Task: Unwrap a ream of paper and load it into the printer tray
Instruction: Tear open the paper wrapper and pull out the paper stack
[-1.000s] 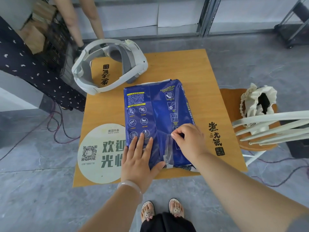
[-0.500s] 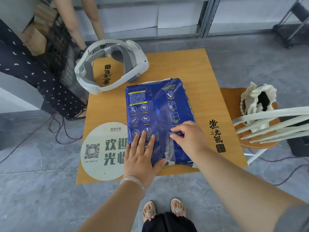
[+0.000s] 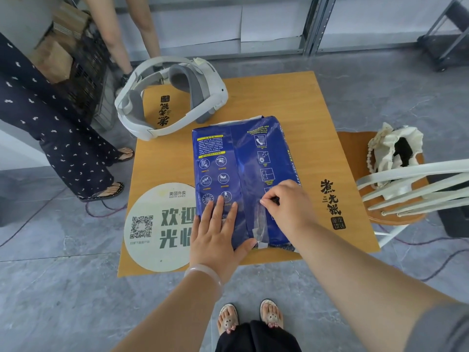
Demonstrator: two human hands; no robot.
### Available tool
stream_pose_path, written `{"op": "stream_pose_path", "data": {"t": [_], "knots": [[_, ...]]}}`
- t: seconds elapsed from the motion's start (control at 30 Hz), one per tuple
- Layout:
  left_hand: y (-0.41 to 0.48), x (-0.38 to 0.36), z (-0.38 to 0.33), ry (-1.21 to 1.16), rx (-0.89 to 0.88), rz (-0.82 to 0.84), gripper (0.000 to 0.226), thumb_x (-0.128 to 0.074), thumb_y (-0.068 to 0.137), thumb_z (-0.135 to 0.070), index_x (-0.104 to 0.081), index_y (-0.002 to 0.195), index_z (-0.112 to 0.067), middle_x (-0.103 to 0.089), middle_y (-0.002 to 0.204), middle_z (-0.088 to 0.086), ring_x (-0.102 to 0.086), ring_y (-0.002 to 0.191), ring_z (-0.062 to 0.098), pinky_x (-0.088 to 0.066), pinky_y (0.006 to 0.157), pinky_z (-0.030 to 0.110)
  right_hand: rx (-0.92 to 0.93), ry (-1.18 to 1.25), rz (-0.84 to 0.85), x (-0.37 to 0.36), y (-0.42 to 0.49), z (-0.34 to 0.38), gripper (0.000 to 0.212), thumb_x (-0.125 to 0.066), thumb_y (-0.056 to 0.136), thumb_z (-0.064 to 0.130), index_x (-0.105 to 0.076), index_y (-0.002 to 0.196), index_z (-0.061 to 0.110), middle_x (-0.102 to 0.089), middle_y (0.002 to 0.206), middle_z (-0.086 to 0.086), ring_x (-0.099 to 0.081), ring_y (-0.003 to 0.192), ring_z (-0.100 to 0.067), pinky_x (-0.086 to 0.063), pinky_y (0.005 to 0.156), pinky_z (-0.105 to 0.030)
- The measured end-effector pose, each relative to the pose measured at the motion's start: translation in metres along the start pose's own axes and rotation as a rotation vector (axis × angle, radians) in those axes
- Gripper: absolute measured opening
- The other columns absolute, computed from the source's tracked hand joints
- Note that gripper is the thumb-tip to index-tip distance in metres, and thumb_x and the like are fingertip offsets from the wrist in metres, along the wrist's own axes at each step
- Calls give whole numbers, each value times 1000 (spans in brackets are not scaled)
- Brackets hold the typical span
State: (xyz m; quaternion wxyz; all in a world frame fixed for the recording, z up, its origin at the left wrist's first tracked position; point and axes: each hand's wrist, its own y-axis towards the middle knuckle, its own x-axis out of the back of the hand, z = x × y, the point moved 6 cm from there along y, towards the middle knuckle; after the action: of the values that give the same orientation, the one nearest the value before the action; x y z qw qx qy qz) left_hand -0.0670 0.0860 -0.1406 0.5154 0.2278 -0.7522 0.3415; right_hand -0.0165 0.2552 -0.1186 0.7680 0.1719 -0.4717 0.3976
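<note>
Ream of paper in a glossy dark-blue wrapper (image 3: 241, 174) lies flat on the square orange-wood table (image 3: 299, 97), under both hands; yellow side lettering reads "COPY PAPER", white print near the far end seems to read "Trouble free use". The left hand (image 3: 215, 240) lies spread and flat on the ream's near left corner, fingers pointing away, thumb along the near edge. The right hand (image 3: 286, 204), just beside it, pinches the top of a strip of clear tape (image 3: 260, 224) on the wrapper seam. Left of the left hand sits a round white sticker with a QR code and "美团外卖" (image 3: 157, 224).
</note>
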Motion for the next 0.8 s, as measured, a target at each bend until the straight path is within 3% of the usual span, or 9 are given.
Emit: {"op": "stream_pose_path", "data": {"t": [0.17,0.3,0.47,0.57,0.63,0.8], "knots": [[-1,0,0,12,-1,5,91,0,68,-79,7,149,-37,29,148,-14,19,146,16,10,119,39,-2,-27,0,0,2,0,21,-59,90,36,-68,98,19,-63,107,1,-57,99,-14,-48,83,-25],[-2,-1,0,17,1,12,91,0,68,-79,8,149,-37,18,159,-9,19,146,15,9,120,39,12,7,31,4,-2,-1,19,-57,91,33,-66,97,17,-61,106,0,-57,97,-13,-45,81,-23],[-1,-1,0,32,-8,29,84,-15,80,-76,9,149,-36,18,160,-8,20,146,16,8,121,40,120,-20,72,9,-5,8,18,-56,92,32,-66,91,17,-60,101,2,-56,94,-13,-47,82,-25],[-1,-2,0,45,-11,28,89,-8,74,-80,11,149,-36,20,159,-8,21,146,15,9,120,40,308,-119,150,-5,-27,18,18,-56,91,34,-67,84,21,-62,96,7,-56,92,-14,-45,88,-35],[-1,-2,0,39,-10,23,93,2,67,-81,12,148,-36,21,159,-9,21,146,14,10,120,39,334,-77,113,-10,-43,16,15,-60,89,31,-66,81,20,-63,92,6,-58,90,-14,-46,87,-36],[-2,-1,1,26,-20,38,97,8,63,-79,9,149,-34,21,159,-8,20,146,16,8,121,40,450,3,27,-4,-83,11,14,-58,87,26,-61,77,17,-58,91,4,-54,85,-12,-47,80,-27]]}}
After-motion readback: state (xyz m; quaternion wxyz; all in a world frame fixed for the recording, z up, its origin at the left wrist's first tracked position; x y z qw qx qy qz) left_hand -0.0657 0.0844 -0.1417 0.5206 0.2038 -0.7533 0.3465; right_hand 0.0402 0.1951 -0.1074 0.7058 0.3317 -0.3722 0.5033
